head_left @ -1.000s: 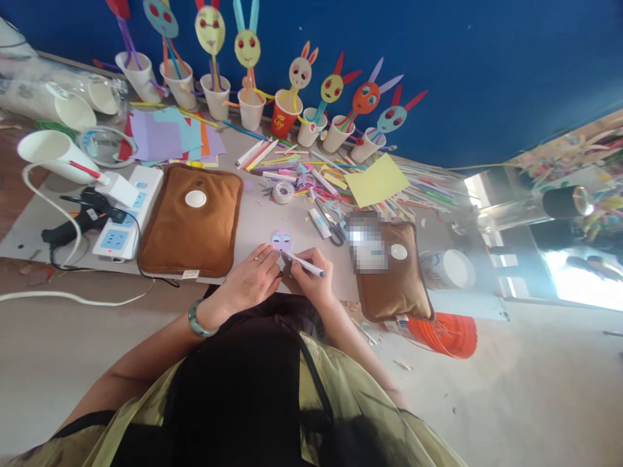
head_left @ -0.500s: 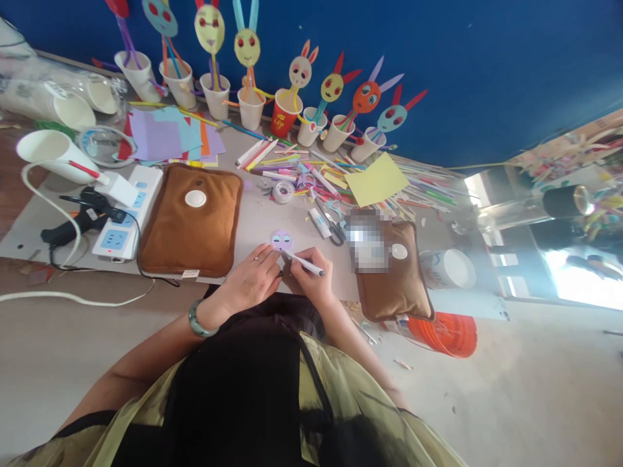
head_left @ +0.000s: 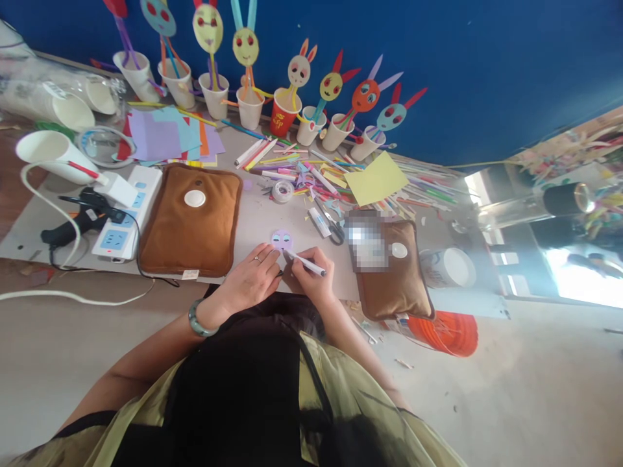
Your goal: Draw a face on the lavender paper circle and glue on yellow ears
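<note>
A small lilac paper face (head_left: 281, 240) with dark eyes lies on the grey table (head_left: 253, 220) right in front of me. My right hand (head_left: 311, 282) is closed on a white pen (head_left: 305, 263) whose tip touches the lower edge of the paper face. My left hand (head_left: 250, 280), wearing a ring and a green bangle, rests with its fingers extended and together, their tips pressing the left edge of the paper face.
Two brown pads (head_left: 192, 220) (head_left: 394, 272) flank my hands. Behind lie scissors (head_left: 331, 224), a tape roll (head_left: 283, 191), straws, coloured paper (head_left: 165, 133) and a yellow sheet (head_left: 376, 179). Paper cups with rabbit faces (head_left: 285, 110) line the blue wall. A power strip (head_left: 127, 211) and glue gun (head_left: 78, 220) sit left.
</note>
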A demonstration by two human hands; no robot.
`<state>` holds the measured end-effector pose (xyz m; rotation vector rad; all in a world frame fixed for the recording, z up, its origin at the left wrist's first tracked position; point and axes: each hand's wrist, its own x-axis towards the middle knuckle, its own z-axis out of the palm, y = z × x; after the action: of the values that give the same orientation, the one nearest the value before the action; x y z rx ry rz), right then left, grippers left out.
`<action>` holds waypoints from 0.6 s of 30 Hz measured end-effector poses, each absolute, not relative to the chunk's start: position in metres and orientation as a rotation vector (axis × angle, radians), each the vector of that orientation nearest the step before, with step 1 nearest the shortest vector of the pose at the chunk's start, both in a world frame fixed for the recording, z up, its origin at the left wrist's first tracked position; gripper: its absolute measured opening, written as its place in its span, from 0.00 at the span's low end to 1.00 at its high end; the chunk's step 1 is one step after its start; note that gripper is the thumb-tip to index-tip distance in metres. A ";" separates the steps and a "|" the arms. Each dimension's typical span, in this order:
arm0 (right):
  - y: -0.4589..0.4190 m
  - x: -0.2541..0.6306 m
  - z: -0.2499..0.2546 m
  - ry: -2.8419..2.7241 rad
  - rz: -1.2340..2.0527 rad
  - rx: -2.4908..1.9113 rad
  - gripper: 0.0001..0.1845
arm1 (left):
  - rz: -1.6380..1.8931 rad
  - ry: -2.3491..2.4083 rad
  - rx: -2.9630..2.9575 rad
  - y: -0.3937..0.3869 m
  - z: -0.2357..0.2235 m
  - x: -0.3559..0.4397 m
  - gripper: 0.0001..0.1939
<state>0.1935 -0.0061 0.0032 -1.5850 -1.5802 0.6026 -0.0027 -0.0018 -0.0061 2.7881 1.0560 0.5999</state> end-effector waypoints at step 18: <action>-0.008 0.195 0.003 -1.487 0.461 -1.518 0.06 | 0.604 1.047 2.811 -0.001 -0.004 -0.003 0.11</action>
<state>0.1950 -0.0082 0.0031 -1.5178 -1.4868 0.4610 -0.0026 -0.0011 -0.0040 2.8111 1.0474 0.6041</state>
